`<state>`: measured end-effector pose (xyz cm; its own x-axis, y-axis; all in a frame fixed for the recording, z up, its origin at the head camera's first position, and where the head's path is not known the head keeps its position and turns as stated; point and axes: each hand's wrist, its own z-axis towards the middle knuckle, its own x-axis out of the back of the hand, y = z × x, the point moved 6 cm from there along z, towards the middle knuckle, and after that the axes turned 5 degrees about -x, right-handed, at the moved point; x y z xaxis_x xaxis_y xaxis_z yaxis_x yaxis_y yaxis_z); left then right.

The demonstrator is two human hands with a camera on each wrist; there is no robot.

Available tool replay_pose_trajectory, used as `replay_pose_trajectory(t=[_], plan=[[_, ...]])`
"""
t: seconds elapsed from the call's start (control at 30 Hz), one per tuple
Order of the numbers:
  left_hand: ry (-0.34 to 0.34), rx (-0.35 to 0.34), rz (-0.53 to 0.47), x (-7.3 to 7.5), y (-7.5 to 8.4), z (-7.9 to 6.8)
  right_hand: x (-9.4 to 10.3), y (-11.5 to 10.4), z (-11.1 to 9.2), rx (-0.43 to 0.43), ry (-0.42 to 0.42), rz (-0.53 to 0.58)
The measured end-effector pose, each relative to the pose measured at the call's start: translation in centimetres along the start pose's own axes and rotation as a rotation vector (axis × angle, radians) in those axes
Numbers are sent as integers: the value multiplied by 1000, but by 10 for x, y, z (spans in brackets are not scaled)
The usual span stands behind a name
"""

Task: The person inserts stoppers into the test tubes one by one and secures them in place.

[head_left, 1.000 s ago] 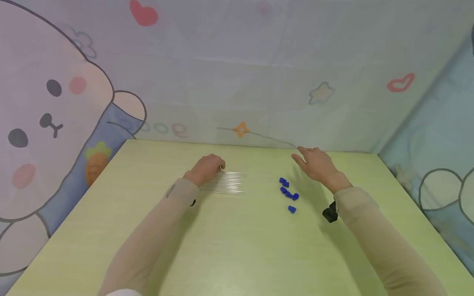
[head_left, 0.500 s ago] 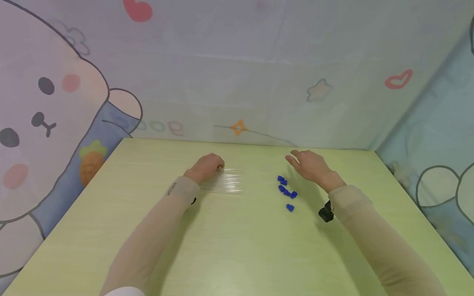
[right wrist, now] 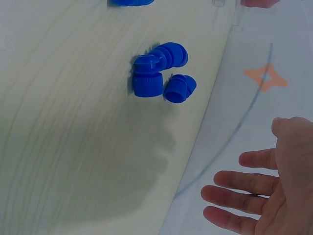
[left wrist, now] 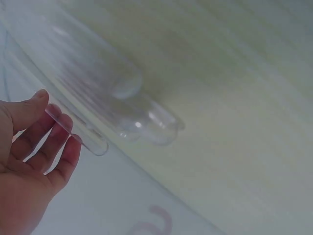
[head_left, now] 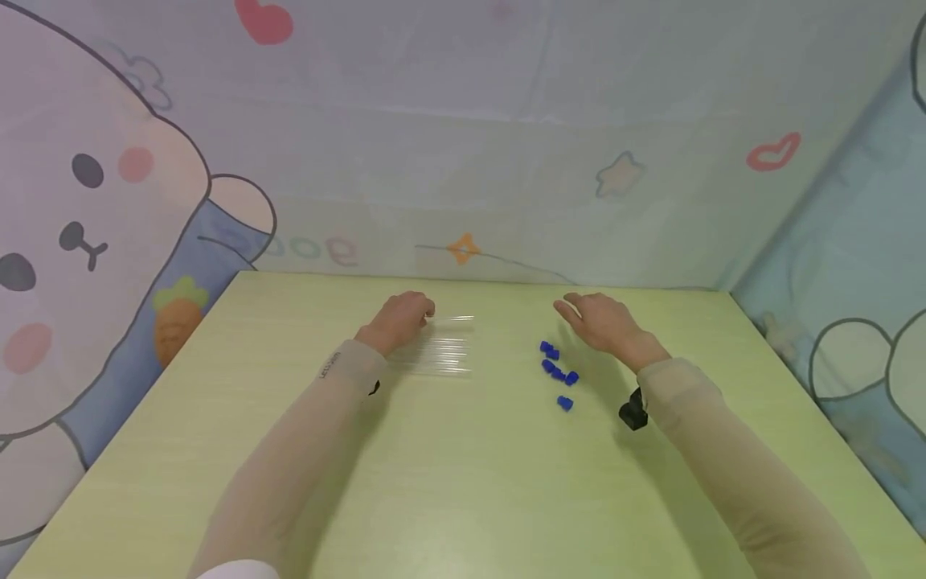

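My left hand (head_left: 399,320) pinches a clear test tube (left wrist: 90,139) between thumb and fingers, its rounded end pointing past the fingertips in the left wrist view. In the head view this tube sits just beyond a row of other clear test tubes (head_left: 444,355) lying side by side on the table. My right hand (head_left: 604,322) hovers over the table with fingers spread and nothing in them. Below and left of it lie several small blue caps (head_left: 559,374), ribbed like stoppers; the right wrist view shows a blue cap (right wrist: 147,84) up close, apart from the fingers.
The pale wooden table (head_left: 463,482) ends at the back against a printed cloth (head_left: 506,161) with hearts, a star and a bear. A second cloth wall (head_left: 868,305) stands along the right side. A black wrist camera (head_left: 633,412) hangs under the right sleeve.
My left hand has lifted slightly away from the row, and one tube has separated from the others toward the back. My right hand has come a little left and lower.
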<state>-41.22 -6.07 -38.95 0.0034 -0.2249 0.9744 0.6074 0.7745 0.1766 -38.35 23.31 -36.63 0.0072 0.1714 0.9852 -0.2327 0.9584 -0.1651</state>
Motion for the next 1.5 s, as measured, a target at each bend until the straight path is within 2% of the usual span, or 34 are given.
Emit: replay_pose_trajectory(t=[0.23, 0.47, 1.07, 1.5], plan=[[-11, 18, 5, 15, 3, -1, 0, -1, 3, -2, -10, 10], [-25, 29, 11, 24, 9, -5, -3, -4, 3, -1, -19, -1], [28, 21, 3, 35, 16, -13, -12, -4, 1, 16, -24, 19], [21, 29, 17, 35, 13, -13, -22, -6, 5, 48, -29, 48]])
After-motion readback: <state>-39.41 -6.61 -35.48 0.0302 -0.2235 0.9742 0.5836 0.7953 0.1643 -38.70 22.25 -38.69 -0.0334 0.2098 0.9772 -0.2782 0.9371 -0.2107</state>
